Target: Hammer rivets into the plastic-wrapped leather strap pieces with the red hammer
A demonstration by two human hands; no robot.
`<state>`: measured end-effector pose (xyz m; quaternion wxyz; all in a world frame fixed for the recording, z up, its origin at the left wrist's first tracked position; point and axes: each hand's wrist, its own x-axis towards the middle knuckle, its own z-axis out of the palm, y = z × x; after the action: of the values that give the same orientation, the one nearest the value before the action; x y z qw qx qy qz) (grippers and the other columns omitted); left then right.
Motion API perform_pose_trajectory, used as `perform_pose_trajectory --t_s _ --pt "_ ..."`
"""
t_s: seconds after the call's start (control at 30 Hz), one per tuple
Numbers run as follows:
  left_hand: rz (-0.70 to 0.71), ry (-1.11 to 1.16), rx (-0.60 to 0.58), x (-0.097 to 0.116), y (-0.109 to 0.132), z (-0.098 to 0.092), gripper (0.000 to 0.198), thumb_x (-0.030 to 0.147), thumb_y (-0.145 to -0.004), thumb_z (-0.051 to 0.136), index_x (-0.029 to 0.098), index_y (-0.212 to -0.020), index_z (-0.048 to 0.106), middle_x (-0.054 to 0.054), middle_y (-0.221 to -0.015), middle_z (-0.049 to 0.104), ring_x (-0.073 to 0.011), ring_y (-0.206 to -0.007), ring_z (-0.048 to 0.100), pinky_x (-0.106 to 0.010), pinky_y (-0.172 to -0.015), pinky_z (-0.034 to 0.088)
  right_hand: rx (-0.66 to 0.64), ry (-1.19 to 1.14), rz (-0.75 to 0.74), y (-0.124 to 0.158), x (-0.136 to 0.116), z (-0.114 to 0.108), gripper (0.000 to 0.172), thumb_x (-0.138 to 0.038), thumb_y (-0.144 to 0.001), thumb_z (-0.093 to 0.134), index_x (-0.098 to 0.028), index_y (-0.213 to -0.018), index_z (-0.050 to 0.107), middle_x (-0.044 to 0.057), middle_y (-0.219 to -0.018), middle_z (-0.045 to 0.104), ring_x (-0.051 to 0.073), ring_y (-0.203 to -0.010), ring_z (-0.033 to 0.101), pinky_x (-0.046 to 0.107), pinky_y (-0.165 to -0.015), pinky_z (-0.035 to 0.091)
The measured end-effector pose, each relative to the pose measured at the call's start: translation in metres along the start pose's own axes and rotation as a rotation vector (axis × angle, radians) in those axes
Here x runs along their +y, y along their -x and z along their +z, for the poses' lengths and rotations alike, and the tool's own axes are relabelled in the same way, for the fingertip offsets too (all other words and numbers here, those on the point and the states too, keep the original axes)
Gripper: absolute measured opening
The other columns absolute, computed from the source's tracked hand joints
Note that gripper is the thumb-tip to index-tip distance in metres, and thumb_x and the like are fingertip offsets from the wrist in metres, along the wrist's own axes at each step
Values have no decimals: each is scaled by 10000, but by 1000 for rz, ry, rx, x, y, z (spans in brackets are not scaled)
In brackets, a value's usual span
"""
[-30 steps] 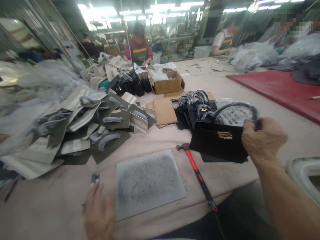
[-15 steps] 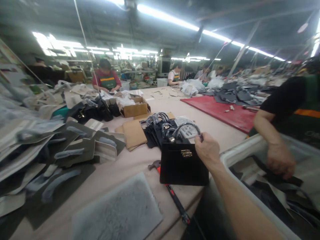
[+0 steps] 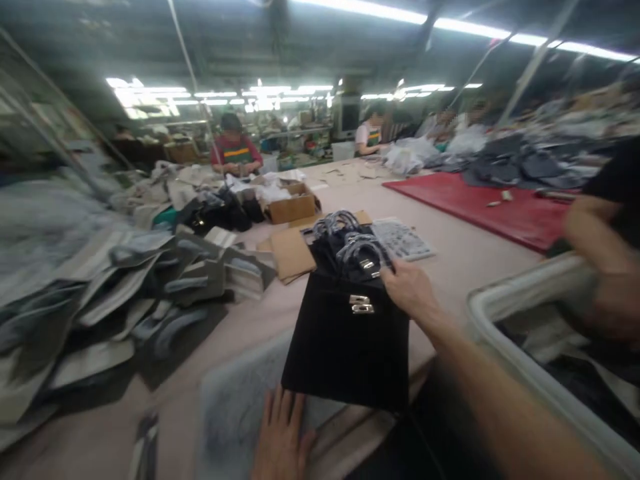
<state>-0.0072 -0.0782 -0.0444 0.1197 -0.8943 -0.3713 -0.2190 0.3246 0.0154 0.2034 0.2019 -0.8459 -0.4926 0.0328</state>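
My right hand [image 3: 410, 288] is closed at the upper right corner of a black handbag [image 3: 345, 353], apparently on its plastic-wrapped handle. Two gold-coloured metal clasp pieces show on the bag's front. Below the bag's lower left corner, my left hand [image 3: 283, 433] lies flat with fingers spread on a grey slab [image 3: 225, 393]. The bag's lower part hangs over the slab's right side. Just behind it lie more black bags [image 3: 327, 257] with wrapped handles. A blurred dark tool [image 3: 145, 447] rests at the lower left.
Grey bag panels [image 3: 165, 293] are heaped on the left. Brown cardboard [image 3: 293, 253], an open carton [image 3: 293, 208] and a pale patterned slab [image 3: 403, 240] lie farther back. A white bin [image 3: 525, 347] stands right, beside a co-worker's arm [image 3: 605, 247]. A red board [image 3: 480, 203] is beyond.
The black bag has come nearer and lower, toward the grey slab, with my right hand still on it. My left hand has come into view. The hammer no longer shows beneath the bag.
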Motion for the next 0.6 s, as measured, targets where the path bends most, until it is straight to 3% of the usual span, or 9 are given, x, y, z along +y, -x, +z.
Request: perform_pose_trajectory --t_s 0.1,0.17,0.27,0.33,0.47,0.6 --pt "-168 54 -92 13 16 -23 476 249 -926 536 122 -1384 554 -189 -1428 540 -357 -1283 539 -524 -1003 541 -112 -29 -106 -1 -26 38 303 -285 -976 435 -118 -953 686 185 -964 686 288 -883 637 371 -782 434" --pt "-267 105 -93 19 28 -36 392 239 -966 514 136 -1339 576 -175 -1350 598 -319 -1229 584 -463 -965 582 -196 -43 -179 10 -44 72 288 -310 -974 479 -119 -968 695 177 -965 692 297 -914 651 373 -802 456" --pt "-249 151 -11 23 56 -55 310 106 -959 477 159 -1230 618 -130 -1257 662 -281 -1219 607 -425 -1005 573 -303 -64 -286 42 -58 123 308 -357 -960 573 -110 -1114 676 160 -1082 688 292 -1037 645 355 -880 484" --pt "-197 169 74 23 75 -66 332 21 -923 461 158 -1175 629 -112 -1246 676 -264 -1247 599 -403 -1041 553 -325 -75 -343 67 -53 147 378 -339 -967 570 -97 -1253 617 165 -1243 635 287 -1164 596 357 -971 473" --pt "-263 176 209 23 91 -80 300 5 -916 502 135 -1148 641 -116 -1159 713 -214 -1154 658 -330 -1018 560 -170 -45 -582 115 -24 171 456 -346 -987 498 -97 -1366 544 184 -1399 531 330 -1267 512 457 -1040 456" --pt "-418 169 245 16 75 -92 364 5 -900 503 182 -1194 623 -91 -1131 725 -206 -1119 674 -360 -1036 552 -18 19 -898 156 -4 184 517 -423 -1001 436 -134 -1424 502 203 -1488 460 402 -1336 452 599 -1025 442"
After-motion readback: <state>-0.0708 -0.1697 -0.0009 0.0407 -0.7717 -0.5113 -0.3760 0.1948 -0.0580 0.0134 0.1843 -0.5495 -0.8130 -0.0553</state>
